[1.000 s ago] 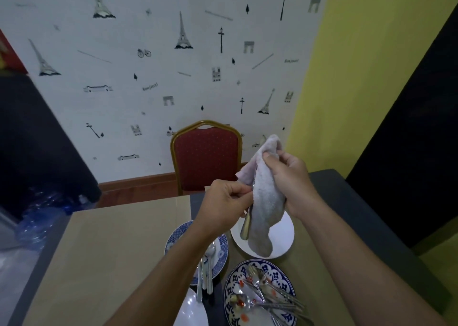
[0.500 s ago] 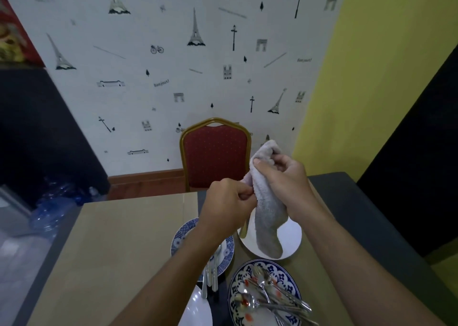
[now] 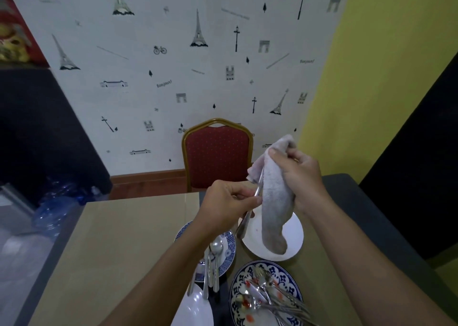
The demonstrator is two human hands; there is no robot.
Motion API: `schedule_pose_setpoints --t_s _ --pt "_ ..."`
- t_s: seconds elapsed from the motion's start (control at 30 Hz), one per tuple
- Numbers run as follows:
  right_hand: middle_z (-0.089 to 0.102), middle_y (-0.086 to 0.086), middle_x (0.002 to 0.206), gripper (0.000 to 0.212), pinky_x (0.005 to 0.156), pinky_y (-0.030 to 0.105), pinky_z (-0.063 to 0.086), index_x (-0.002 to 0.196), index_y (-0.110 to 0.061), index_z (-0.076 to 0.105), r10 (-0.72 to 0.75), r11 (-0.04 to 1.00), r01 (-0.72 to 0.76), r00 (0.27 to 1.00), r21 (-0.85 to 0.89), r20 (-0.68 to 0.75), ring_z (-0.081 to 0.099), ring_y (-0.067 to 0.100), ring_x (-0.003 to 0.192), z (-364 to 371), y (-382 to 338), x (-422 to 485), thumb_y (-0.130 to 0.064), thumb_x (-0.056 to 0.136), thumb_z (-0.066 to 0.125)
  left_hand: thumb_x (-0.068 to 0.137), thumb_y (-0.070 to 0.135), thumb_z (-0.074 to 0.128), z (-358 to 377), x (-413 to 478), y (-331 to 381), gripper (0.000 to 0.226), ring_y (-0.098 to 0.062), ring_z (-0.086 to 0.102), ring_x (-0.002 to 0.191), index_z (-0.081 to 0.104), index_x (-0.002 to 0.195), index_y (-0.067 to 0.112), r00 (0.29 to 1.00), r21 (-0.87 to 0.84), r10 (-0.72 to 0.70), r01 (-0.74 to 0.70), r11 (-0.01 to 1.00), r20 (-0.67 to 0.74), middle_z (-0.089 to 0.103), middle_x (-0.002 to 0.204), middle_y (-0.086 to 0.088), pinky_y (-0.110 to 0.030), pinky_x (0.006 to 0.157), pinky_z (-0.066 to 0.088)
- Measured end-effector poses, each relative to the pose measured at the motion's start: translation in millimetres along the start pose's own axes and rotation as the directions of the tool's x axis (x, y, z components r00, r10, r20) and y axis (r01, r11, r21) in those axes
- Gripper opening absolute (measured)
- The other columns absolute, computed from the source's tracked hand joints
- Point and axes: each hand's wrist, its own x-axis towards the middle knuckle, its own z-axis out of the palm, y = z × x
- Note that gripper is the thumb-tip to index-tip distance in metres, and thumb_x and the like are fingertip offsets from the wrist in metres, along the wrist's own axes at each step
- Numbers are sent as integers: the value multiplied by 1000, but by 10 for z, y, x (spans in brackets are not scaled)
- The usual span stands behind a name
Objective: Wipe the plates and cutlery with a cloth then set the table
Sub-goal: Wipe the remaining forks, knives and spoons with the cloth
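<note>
Above a white plate, the left hand pinches a metal utensil by its handle while the right hand grips a pale cloth wrapped around its upper end, with a red chair beyond the table.

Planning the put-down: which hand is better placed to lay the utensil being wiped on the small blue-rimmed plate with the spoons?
Left. The left hand pinches the metal utensil, just above the small blue-rimmed plate; the right hand grips the grey cloth.
</note>
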Motion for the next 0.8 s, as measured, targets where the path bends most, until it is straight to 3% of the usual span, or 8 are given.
schedule_pose_setpoints --t_s 0.1,0.23,0.37,0.47,0.53,0.57,0.7,0.8 --pt "81 2 86 14 69 31 61 100 -21 76 42 999 -38 993 -38 114 79 16 79 -1 -15 -8 -30 91 81 84 13 81 6 18 30 9 -10 69 61 80 88 4 999 -72 4 -6 997 -37 74 70 -3 -19 58 53" --pt "81 11 95 12 86 41 64 102 -18 77 130 985 -97 958 -140 257 79 26 91 12 47 -69 -27 94 76 84 11 80 52 24 46 14 -16 73 63 78 90 -1 998 -112 -14 7 994 -60 76 72 -7 -21 58 56" --pt "81 9 94 9 81 36 62 105 -17 76 77 989 -39 956 -141 282 78 23 86 -2 42 -73 -21 99 71 90 17 74 -20 43 47 14 -18 73 68 79 89 4 994 -108 -93 98 989 51 77 78 -11 -30 66 59" --pt "81 2 90 13 72 28 60 111 -21 75 36 985 22 945 -173 325 77 15 82 -28 50 -88 -23 102 66 91 28 66 -146 205 119 26 -15 60 58 77 75 11 987 -46 -81 75 996 -138 71 67 -5 -31 61 48" --pt "81 -2 91 14 68 21 57 114 -25 74 30 981 41 932 -189 361 77 11 83 -33 34 -108 -25 103 65 89 42 67 -210 335 215 26 -8 57 61 79 81 19 966 31 3 5 999 -259 69 67 8 -29 62 47" --pt "81 -3 94 15 68 20 57 115 -25 74 29 981 47 924 -188 382 77 11 85 -28 25 -118 -25 103 65 91 46 67 -222 390 276 26 -4 59 64 80 89 23 972 47 30 -20 999 -232 71 72 12 -27 63 49" --pt "81 -3 97 18 70 20 56 118 -22 75 21 985 53 908 -164 418 76 10 86 -13 -1 -143 -23 103 66 94 25 70 -211 572 401 21 -7 57 65 80 98 7 993 -154 -80 65 986 -90 71 80 -4 -21 60 49" --pt "81 -1 101 17 84 32 60 116 -23 76 31 980 54 906 -189 422 77 16 93 -62 7 -149 -27 101 68 92 18 72 -197 615 387 19 -11 59 70 78 96 0 984 -254 -150 123 959 -91 69 82 -11 -19 63 53"
